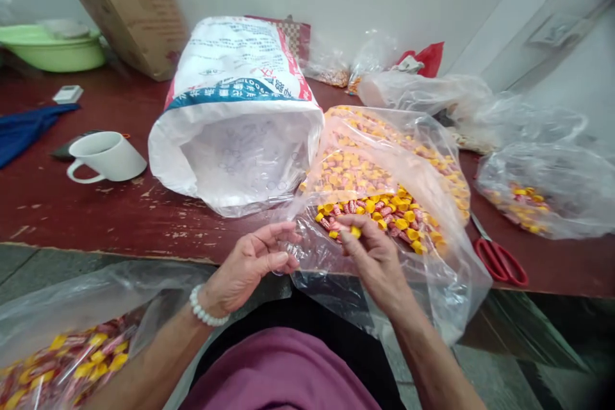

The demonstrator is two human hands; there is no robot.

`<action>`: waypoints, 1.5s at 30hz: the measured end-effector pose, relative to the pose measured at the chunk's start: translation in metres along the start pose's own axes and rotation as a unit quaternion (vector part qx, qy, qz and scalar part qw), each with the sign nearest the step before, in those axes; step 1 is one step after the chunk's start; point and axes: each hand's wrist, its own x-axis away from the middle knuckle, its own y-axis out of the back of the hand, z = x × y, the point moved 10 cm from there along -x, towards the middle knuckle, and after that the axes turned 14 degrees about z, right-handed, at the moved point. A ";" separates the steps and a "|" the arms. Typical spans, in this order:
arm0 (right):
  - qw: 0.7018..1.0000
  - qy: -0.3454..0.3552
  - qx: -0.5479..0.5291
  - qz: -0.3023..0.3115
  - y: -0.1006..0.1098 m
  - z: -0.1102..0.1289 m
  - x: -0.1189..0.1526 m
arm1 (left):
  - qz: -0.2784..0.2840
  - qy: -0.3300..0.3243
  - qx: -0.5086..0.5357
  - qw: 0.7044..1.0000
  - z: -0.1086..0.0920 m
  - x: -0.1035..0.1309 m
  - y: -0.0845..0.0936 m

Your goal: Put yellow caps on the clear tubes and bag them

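My left hand (259, 253), with a white bead bracelet on its wrist, is closed around a small clear plastic piece (291, 248) whose exact shape is hard to see. Between the thumb and fingers of my right hand (372, 253) is a small yellow-capped piece (355, 231). Both hands are in front of an opened clear plastic bag (461, 307) full of pink-and-white patterned pieces with yellow caps (398, 211). To the left of that bag a white woven sack (235, 64) lies with its mouth toward me, showing clear plastic pieces (250, 166) inside.
Red-handled scissors (502, 259) lie right of the bag. A white mug (108, 157) stands at left. Another bag (552, 192) of yellow-capped pieces is at far right, and one more (77, 359) is below the table edge at left. A cardboard box (129, 6) and green basin (57, 54) stand behind.
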 end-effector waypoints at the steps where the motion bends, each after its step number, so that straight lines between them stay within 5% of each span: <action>1: 0.999 0.030 0.017 0.028 -0.014 0.012 0.003 | 0.016 -0.003 -0.016 1.000 0.002 0.001 -0.008; 4: 0.988 0.092 0.089 0.082 -0.038 0.037 0.012 | 0.056 -0.002 -0.053 0.997 0.004 0.005 -0.027; 9: 0.982 0.059 0.104 0.149 -0.046 0.036 0.023 | 0.082 -0.012 -0.079 0.993 0.006 0.007 -0.040; 15: 0.987 0.076 0.104 0.096 -0.042 0.035 0.028 | 0.032 -0.022 0.031 0.999 0.022 0.005 -0.037; 20: 0.963 0.146 0.186 0.133 -0.074 0.044 0.035 | -0.006 -0.018 0.041 0.999 0.034 0.005 -0.030; 23: 0.975 0.116 0.109 0.154 -0.086 0.036 0.034 | -0.006 -0.020 0.036 0.999 0.035 0.006 -0.031; 26: 0.995 0.048 -0.029 0.086 -0.065 0.012 0.028 | -0.031 -0.044 0.028 0.998 0.021 0.007 -0.017; 29: 0.996 -0.009 -0.059 -0.068 -0.005 -0.022 0.028 | -0.131 -0.096 0.001 0.987 -0.008 0.009 0.033; 33: 0.979 -0.078 0.093 -0.162 0.073 -0.057 0.037 | -0.286 -0.170 -0.206 0.920 -0.069 0.012 0.113; 36: 0.964 -0.110 0.178 -0.165 0.097 -0.072 0.042 | -0.277 -0.082 -0.509 0.810 -0.097 -0.018 0.136; 39: 0.960 -0.088 0.231 -0.129 0.089 -0.072 0.039 | -0.227 -0.007 -0.681 0.696 -0.105 -0.052 0.142; 45: 0.918 -0.056 0.391 -0.042 0.048 -0.064 0.022 | -0.122 0.022 -0.751 0.648 -0.109 -0.087 0.132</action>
